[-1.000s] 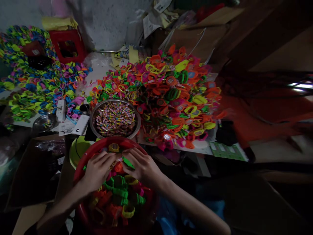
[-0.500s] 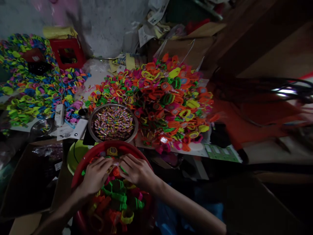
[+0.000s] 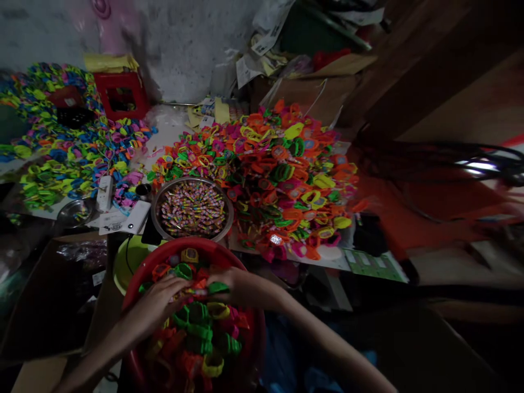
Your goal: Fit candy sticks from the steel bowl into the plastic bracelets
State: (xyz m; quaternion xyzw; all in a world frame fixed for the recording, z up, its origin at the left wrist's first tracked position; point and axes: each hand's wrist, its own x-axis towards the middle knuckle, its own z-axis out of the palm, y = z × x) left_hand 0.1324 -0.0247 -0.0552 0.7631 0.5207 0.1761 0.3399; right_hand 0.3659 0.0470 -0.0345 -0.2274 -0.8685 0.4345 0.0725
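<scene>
My left hand (image 3: 167, 289) is over the red basin (image 3: 133, 284), its fingers closed around small striped wrapped candies (image 3: 198, 292). To its right, my right hand (image 3: 231, 284) is blurred but closed on a green toy watch (image 3: 218, 287). The two hands are close together, with the candies between them. Beneath them the basin holds several toy watches in green, orange, yellow and pink, such as a yellow watch (image 3: 213, 364) near the front. Behind the basin, a metal bowl (image 3: 154, 215) is full of the same striped candies.
A large heap of bright toy watches (image 3: 286, 180) covers the table behind; another heap (image 3: 61, 169) lies left around a red stool (image 3: 123, 95). A power strip (image 3: 105, 194), a white box (image 3: 139, 215) and a lime-green basin (image 3: 120, 267) are nearby. An open carton (image 3: 53, 305) stands left.
My hands have moved apart a little and lower over the basin. Striped candies and a green toy watch now show between them. The view has tilted slightly upward.
</scene>
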